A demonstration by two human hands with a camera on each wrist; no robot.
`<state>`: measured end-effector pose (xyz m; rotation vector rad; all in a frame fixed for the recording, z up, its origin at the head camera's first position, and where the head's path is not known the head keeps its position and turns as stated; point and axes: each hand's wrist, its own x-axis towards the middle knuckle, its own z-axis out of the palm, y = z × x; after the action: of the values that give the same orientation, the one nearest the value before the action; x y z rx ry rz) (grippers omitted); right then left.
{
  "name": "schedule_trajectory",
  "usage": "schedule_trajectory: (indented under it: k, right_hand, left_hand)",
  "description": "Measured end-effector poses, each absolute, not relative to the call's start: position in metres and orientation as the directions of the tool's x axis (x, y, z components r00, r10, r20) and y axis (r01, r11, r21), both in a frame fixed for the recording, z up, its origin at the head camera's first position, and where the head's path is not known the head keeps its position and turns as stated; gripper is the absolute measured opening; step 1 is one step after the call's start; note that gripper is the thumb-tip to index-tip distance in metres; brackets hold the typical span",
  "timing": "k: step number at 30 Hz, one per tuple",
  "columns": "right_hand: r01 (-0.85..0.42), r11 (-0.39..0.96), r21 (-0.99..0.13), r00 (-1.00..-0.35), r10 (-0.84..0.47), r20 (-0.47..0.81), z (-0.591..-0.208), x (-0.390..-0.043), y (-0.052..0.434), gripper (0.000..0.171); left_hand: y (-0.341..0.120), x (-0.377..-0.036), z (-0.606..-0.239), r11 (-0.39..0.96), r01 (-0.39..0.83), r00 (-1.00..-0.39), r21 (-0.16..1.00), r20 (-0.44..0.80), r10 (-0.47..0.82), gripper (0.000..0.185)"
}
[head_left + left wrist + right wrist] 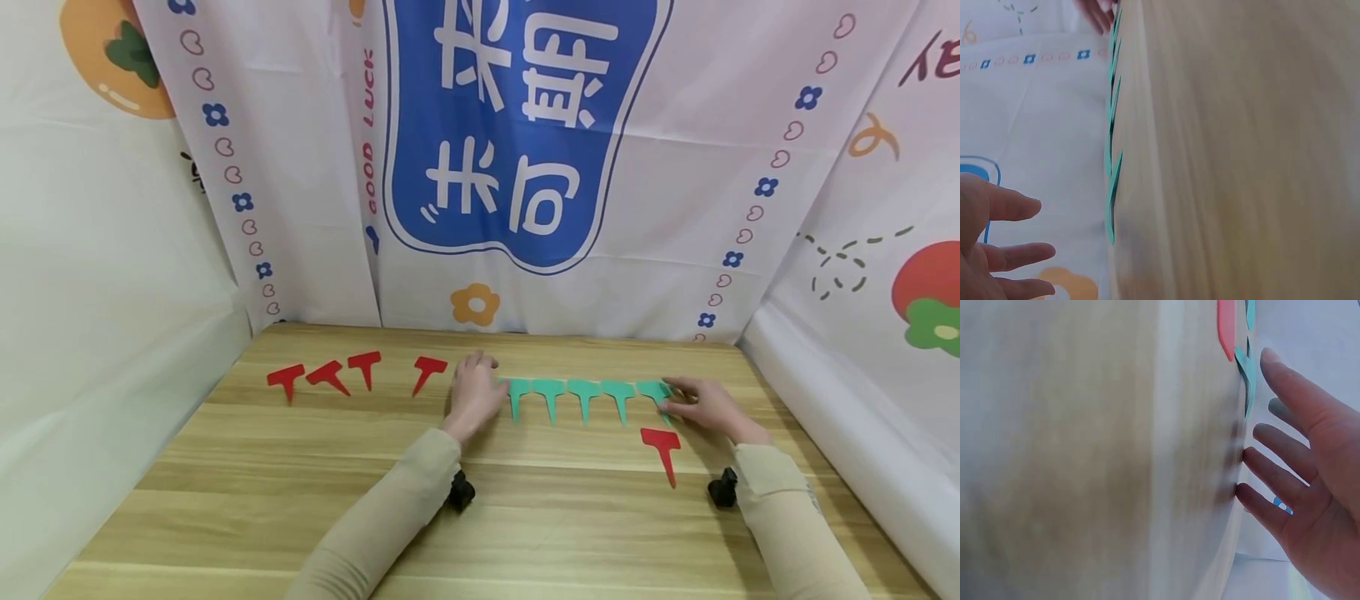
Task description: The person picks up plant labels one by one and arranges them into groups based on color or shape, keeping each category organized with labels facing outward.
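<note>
A row of five green T-shaped plant labels (585, 397) is laid across the wooden table (525, 517), bracketed by both hands. The left hand (474, 393) rests flat at the row's left end, fingers straight and relaxed, nothing gripped; in the left wrist view its fingers (1013, 206) are spread just short of the nearest green label (1112, 194). The right hand (708, 404) lies at the row's right end, fingertips touching the last green label (654, 392); its fingers (1285, 450) are seen extended, not curled round anything.

The step in hand is judged to be squaring up the green row. One red label (663, 450) lies just nearer the body than the right hand, apart from the four red labels (352, 372) lined up beyond the left hand. A pinch on that stray red label by the right hand would likely be called for next.
</note>
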<state>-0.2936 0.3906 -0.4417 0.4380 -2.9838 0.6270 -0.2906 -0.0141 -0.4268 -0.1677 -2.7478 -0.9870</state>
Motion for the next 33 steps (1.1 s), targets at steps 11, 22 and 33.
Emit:
schedule_trajectory:
  k: [11,22,33]
  right_hand:
    - [-0.280,0.873,-0.400,-0.960,-0.257,0.112,-0.436,-0.278,0.387,0.055]
    - [-0.291,0.878,-0.381,-0.957,-0.267,0.116,-0.432,-0.259,0.378,0.048]
    - [-0.335,0.869,-0.363,-0.942,-0.305,0.140,-0.434,-0.247,0.383,0.043]
  left_hand:
    - [-0.057,-0.301,-0.427,0.763,0.170,-0.964,0.623,0.267,-0.003,0.038]
    - [-0.094,-0.311,-0.430,0.781,0.142,-0.968,0.608,0.251,-0.020,0.041]
    - [-0.116,-0.314,-0.427,0.809,0.140,-0.971,0.571,0.237,0.001,0.042]
